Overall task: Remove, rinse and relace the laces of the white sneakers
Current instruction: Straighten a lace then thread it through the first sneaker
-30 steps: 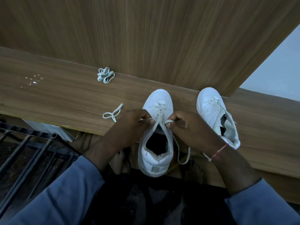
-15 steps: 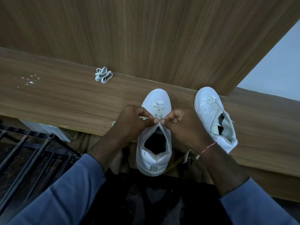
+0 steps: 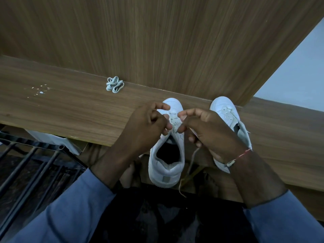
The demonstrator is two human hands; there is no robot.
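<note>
A white sneaker stands toe-away on the wooden ledge, its heel overhanging the front edge. My left hand and my right hand meet over its eyelets, each pinching part of its lace. One lace end dangles below my right hand past the ledge edge. A second white sneaker lies to the right, partly hidden by my right wrist. A bundled loose lace rests at the back of the ledge.
An upright wooden panel rises right behind the ledge. White specks dot the ledge at left. A black metal grille sits below left, with a pale object under the ledge edge.
Both hands have moved up the sneaker toward its toe, working the lace at the upper eyelets. The lace loop on the ledge to the left is now hidden behind my left hand.
</note>
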